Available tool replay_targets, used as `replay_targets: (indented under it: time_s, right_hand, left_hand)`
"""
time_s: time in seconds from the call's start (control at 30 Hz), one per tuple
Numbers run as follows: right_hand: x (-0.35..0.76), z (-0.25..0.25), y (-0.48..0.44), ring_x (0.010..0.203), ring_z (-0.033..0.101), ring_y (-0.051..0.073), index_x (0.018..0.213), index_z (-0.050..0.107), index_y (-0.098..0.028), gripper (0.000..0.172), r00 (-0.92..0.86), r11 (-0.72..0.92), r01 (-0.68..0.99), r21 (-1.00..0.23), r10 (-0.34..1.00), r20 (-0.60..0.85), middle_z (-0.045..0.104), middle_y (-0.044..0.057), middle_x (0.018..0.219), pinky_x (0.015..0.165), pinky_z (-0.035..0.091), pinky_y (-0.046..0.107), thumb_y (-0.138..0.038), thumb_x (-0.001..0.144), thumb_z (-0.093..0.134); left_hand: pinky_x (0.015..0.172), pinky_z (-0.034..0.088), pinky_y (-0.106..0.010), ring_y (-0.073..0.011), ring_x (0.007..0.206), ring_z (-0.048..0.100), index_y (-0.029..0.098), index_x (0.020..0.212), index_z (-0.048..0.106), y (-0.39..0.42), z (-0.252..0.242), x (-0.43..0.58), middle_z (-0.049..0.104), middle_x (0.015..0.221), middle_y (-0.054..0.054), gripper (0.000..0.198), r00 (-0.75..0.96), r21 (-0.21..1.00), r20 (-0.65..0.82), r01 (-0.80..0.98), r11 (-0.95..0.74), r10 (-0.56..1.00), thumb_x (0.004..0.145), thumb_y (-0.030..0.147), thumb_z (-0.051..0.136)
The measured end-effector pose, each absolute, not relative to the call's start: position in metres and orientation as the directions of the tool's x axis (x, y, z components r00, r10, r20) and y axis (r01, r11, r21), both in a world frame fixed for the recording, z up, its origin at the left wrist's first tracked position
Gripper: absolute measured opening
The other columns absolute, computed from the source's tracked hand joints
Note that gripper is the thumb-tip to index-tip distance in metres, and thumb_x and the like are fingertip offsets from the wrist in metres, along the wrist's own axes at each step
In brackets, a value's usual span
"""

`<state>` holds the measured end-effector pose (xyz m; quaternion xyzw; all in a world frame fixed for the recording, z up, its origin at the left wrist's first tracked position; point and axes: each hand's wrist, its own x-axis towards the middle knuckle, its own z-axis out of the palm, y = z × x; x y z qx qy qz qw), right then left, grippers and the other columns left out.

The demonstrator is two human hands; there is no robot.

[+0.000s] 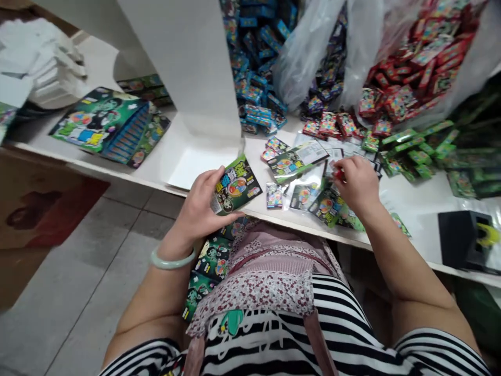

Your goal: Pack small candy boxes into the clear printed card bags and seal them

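Observation:
My left hand [199, 203] is closed around a black-and-green printed card box [238, 187], thumb on the near edge and fingers at the far side. My right hand [358, 184] is pinched together over the table, with a bit of something small and red [340, 174] at its fingertips; most of it is hidden. Under and beside that hand lie clear plastic pouches with dark green prints [303, 196]. A flat green-and-black box [298, 161] rests between my hands, and a small silvery packet [274, 195] lies near the table's edge.
Behind are piles of small blue packets [258, 99], purple packets [323, 83] and red packets [422, 68], with plastic bags between. Green packets [418, 149] lie right, near a black tape dispenser [462, 237]. A white panel [191, 62] stands left, beside a filled display box [105, 125].

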<state>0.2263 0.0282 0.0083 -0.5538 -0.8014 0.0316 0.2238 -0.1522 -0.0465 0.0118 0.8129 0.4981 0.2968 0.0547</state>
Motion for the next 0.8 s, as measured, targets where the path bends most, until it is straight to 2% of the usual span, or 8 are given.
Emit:
replay_targets:
  time_s: [0.07,0.13,0.23,0.37,0.43,0.57,0.63,0.8]
  right_hand:
    - [0.243,0.001,0.019,0.105,0.062,0.037,0.106,0.068,-0.018,0.021,-0.377,0.412,0.876,-0.249,0.909,0.178,0.069,0.018,0.108,0.09,0.049,0.053,-0.024,0.087,0.062]
    - [0.256,-0.003,0.014,0.108,0.062,0.036,0.116,0.066,-0.017,0.031,-0.421,0.422,0.847,-0.325,0.904,0.075,0.07,0.017,0.114,0.092,0.05,0.052,-0.032,0.088,0.064]
    - [0.277,-0.005,0.014,0.122,0.058,0.035,0.131,0.06,-0.02,0.047,-0.344,0.347,0.842,-0.413,0.935,0.085,0.066,0.016,0.13,0.101,0.047,0.053,-0.041,0.089,0.066]
    - [0.289,-0.017,0.017,0.14,0.041,0.042,0.139,0.055,-0.021,0.075,-0.338,0.315,0.877,-0.363,0.941,-0.003,0.051,0.019,0.149,0.11,0.038,0.062,-0.052,0.075,0.079]
    - [0.287,-0.024,0.016,0.137,0.045,0.042,0.14,0.054,-0.021,0.076,-0.354,0.326,0.872,-0.364,0.935,-0.01,0.053,0.018,0.146,0.11,0.038,0.063,-0.05,0.074,0.079]
    - [0.286,-0.016,0.007,0.132,0.051,0.037,0.141,0.054,-0.022,0.069,-0.32,0.388,0.776,-0.497,0.922,0.22,0.056,0.017,0.14,0.11,0.041,0.057,-0.039,0.077,0.074]
    - [0.287,0.001,0.001,0.134,0.049,0.035,0.143,0.051,-0.025,0.069,-0.414,0.503,0.66,-0.558,0.863,0.288,0.054,0.014,0.143,0.113,0.041,0.055,-0.037,0.079,0.072]
    - [0.28,0.037,-0.004,0.132,0.05,0.033,0.145,0.051,-0.029,0.069,-0.72,0.676,0.493,-0.548,0.67,0.179,0.053,0.012,0.144,0.11,0.044,0.055,-0.03,0.079,0.072]
  left_hand:
    - [0.11,0.047,-0.053,-0.0351,0.128,0.053,0.025,0.157,0.027,-0.036,0.01,-0.131,0.05,0.14,-0.015,0.102,0.419,0.369,0.401,0.74,-0.562,0.815,0.076,0.064,0.075]
    - [0.109,0.048,-0.052,-0.0355,0.127,0.053,0.024,0.157,0.027,-0.025,0.009,-0.112,0.05,0.139,-0.016,0.102,0.491,0.345,0.363,0.719,-0.604,0.792,0.076,0.064,0.074]
    - [0.108,0.047,-0.053,-0.0371,0.127,0.053,0.022,0.158,0.025,-0.012,0.006,-0.091,0.05,0.14,-0.018,0.104,0.579,0.308,0.299,0.694,-0.651,0.759,0.075,0.061,0.076]
    - [0.109,0.046,-0.053,-0.0376,0.128,0.052,0.021,0.158,0.024,-0.001,-0.003,-0.073,0.05,0.141,-0.018,0.105,0.649,0.29,0.201,0.676,-0.677,0.734,0.074,0.052,0.079]
    - [0.109,0.045,-0.053,-0.038,0.128,0.051,0.021,0.158,0.024,0.001,-0.007,-0.067,0.049,0.142,-0.019,0.105,0.66,0.282,0.175,0.678,-0.679,0.731,0.074,0.049,0.08]
    - [0.109,0.044,-0.053,-0.0379,0.129,0.05,0.019,0.158,0.023,0.003,-0.012,-0.063,0.049,0.142,-0.02,0.103,0.674,0.274,0.177,0.666,-0.694,0.717,0.076,0.05,0.077]
    - [0.109,0.044,-0.053,-0.038,0.13,0.05,0.018,0.159,0.023,0.003,-0.013,-0.063,0.049,0.142,-0.02,0.103,0.69,0.283,0.205,0.638,-0.717,0.694,0.077,0.051,0.076]
    - [0.109,0.044,-0.051,-0.0367,0.129,0.05,0.019,0.159,0.023,0.006,-0.016,-0.063,0.049,0.143,-0.019,0.103,0.73,0.276,0.279,0.561,-0.78,0.624,0.078,0.059,0.073]
